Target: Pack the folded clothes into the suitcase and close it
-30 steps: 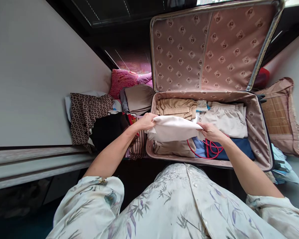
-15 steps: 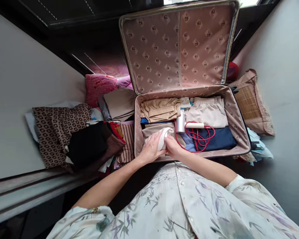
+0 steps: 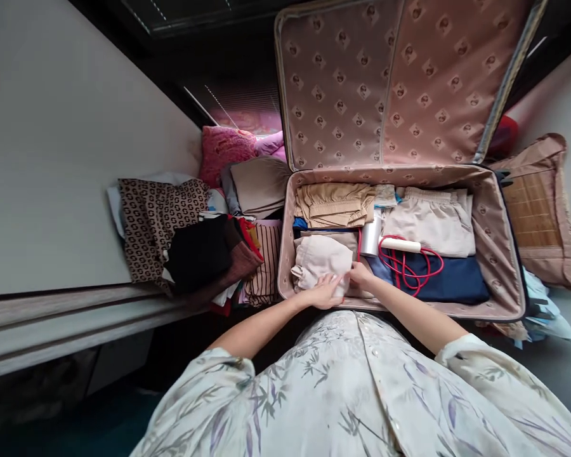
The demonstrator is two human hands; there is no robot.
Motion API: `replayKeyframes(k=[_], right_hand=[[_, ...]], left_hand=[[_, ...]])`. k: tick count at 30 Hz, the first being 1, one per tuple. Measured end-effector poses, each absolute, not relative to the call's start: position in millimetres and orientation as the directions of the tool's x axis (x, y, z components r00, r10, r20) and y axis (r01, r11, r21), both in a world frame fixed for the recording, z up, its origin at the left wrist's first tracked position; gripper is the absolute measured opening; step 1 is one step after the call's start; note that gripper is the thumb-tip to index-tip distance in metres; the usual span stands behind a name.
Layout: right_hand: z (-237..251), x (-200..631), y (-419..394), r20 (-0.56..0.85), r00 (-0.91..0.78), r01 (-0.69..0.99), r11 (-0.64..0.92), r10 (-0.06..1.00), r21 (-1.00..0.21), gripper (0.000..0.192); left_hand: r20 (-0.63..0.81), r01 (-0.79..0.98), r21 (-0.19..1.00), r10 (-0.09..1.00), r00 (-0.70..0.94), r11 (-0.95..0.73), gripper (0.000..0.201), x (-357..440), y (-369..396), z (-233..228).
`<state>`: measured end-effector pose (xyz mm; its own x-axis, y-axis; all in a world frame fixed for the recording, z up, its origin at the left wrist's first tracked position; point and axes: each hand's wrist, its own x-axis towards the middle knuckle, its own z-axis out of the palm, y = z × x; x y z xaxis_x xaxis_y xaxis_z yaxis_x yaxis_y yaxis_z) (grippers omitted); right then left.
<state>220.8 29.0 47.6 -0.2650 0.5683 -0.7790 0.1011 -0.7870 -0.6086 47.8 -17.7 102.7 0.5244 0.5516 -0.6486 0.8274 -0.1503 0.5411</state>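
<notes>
An open suitcase [image 3: 502,254] with patterned pink lining lies in front of me, its lid propped upright. A folded pale cream garment [image 3: 321,259] rests in the near left corner. My left hand [image 3: 324,293] lies flat on the garment's near edge. My right hand [image 3: 360,275] pinches its right edge. Beside them lie a white cylinder [image 3: 371,235] and a red cord with a white handle [image 3: 404,254] on a navy garment [image 3: 457,279]. Tan clothes [image 3: 333,204] and beige trousers [image 3: 433,219] fill the far half.
A heap of clothes sits left of the suitcase: a brown patterned piece [image 3: 155,216], a black one [image 3: 197,251], a striped one [image 3: 264,263], a taupe fold [image 3: 259,184] and a pink cushion [image 3: 226,147]. A woven-faced pillow [image 3: 537,216] lies to the right. A white wall stands at left.
One second ago both hands held the cream garment spread above the suitcase. They then lowered it into the near left corner, where it now lies folded under my hands.
</notes>
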Motion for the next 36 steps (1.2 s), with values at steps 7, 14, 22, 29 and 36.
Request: replayKeyframes(k=[7,14,22,29,36], right_hand=[[7.3,221.3,20.4,-0.693,-0.260,0.133,-0.686,0.672,-0.715,0.056],[13.4,219.7,27.2,-0.268,-0.576,0.386,-0.032,0.772,-0.922,0.053],[70.6,234.6,8.7,-0.077,-0.674,0.262,0.141,0.735,-0.955,0.057],[40.7,244.3,32.6,-0.484,-0.443,0.324,-0.369,0.755,-0.871,0.035],[-2.9,251.9,21.9,-0.489,-0.375,0.731,-0.073,0.788,-0.678,0.037]], left_hand=[[-0.484,0.799,0.531,0.673,0.559,-0.281,0.071,22.1,-5.0,77.0],[-0.312,0.884,0.348,0.851,0.423,-0.312,0.113,-14.1,56.0,75.3],[-0.480,0.708,0.605,0.543,0.689,-0.364,0.022,-59.0,77.7,88.7],[-0.705,0.919,0.380,0.609,0.364,-0.110,0.042,-34.6,106.5,85.1],[-0.452,0.957,0.179,0.845,0.284,-0.227,0.047,8.0,65.3,81.9]])
